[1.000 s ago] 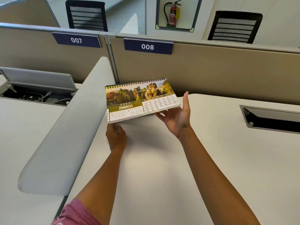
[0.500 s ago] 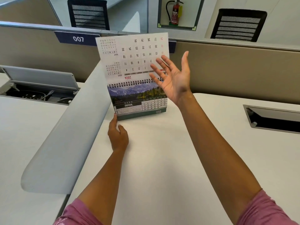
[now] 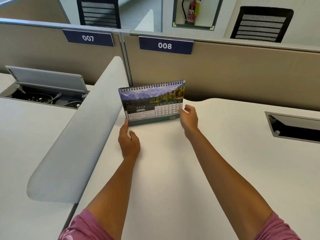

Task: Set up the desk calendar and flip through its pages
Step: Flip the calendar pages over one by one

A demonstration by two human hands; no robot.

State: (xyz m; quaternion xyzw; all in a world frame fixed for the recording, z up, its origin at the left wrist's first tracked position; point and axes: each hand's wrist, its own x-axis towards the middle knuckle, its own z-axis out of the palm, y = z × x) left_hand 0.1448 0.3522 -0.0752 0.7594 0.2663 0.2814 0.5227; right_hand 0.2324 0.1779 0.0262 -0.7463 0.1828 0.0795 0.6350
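Desk (image 3: 225, 170): calendar (image 3: 152, 103) near divider (image 3: 78, 135)

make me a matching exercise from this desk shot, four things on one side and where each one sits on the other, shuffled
Things:
1. desk calendar
2. left hand
3. fire extinguisher
4. 007 sign

Places:
A. in a wall recess beyond the partitions
B. standing upright on the white desk, showing April
C. on the top of the left partition panel
D. at the calendar's lower left corner

Pairs: 1-B, 2-D, 3-A, 4-C
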